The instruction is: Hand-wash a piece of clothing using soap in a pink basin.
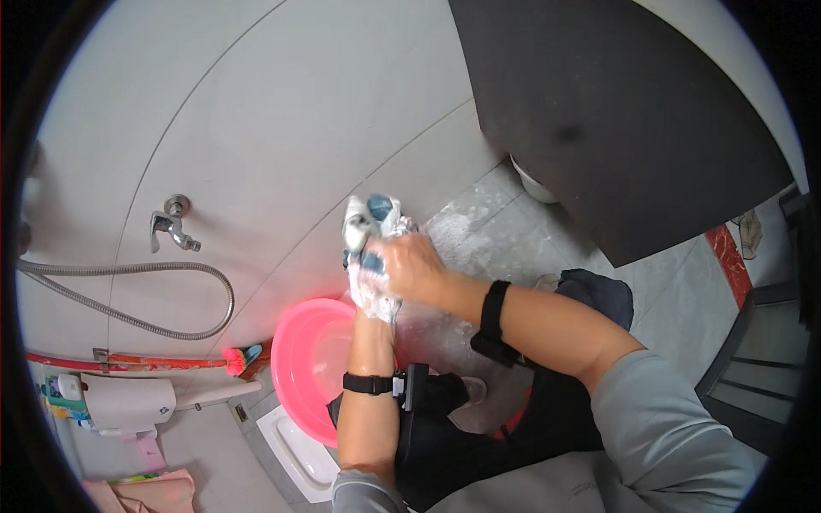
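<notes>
Both hands are together in front of me, above and just beyond a pink basin. My right hand closes over a wet, foamy white and blue-grey cloth; it may be a sock or small garment, but I cannot make out which. My left hand is coated in white suds and wrapped in the same cloth, its fingers largely hidden. Part of the cloth sticks up past the knuckles. Below and left of my hands, the pink basin stands on the floor, partly covered by my left forearm.
A wall tap and a metal shower hose are at left. A dark panel juts in at upper right. Foam is splashed on the grey floor tiles. A white squat toilet lies below the basin; a red-bristled brush hangs nearby.
</notes>
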A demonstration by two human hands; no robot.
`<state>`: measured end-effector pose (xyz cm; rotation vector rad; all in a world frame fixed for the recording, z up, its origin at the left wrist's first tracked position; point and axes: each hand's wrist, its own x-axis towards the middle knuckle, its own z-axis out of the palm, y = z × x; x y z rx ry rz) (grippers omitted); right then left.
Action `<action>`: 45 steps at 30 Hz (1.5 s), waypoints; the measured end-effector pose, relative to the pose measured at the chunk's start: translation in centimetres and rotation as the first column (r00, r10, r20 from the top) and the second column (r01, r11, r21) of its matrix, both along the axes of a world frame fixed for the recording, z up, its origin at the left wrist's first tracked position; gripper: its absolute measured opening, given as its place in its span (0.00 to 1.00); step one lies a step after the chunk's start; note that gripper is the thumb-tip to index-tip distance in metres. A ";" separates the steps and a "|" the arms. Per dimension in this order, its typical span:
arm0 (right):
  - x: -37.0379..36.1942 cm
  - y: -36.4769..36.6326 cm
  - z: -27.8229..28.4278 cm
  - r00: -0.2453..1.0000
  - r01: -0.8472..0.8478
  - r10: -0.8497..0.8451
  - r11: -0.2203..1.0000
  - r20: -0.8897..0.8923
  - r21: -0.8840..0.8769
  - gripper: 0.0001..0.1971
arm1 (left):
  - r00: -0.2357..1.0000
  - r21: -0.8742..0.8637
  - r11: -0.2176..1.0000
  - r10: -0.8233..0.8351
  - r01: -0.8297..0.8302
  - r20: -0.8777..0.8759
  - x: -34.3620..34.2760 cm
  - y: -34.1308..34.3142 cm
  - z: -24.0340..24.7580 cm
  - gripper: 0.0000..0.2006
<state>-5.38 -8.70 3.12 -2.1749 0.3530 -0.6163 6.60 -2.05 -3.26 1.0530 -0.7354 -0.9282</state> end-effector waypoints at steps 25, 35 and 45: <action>-4.2 -9.9 -0.6 0.893 0.445 -0.424 0.784 -0.150 0.434 0.22 | 0.603 0.232 0.578 0.608 -0.782 0.517 3.3 5.1 4.4 0.11; -1.9 -6.6 0.0 0.977 0.214 -0.112 0.535 -0.182 0.817 0.27 | 0.963 0.503 0.855 -0.019 -0.123 0.268 -3.2 1.1 5.4 0.19; -1.8 -7.8 0.1 0.986 -0.113 -0.059 0.462 0.157 0.880 0.25 | 0.980 0.184 0.966 0.192 -0.180 -0.047 -3.2 0.6 5.7 0.10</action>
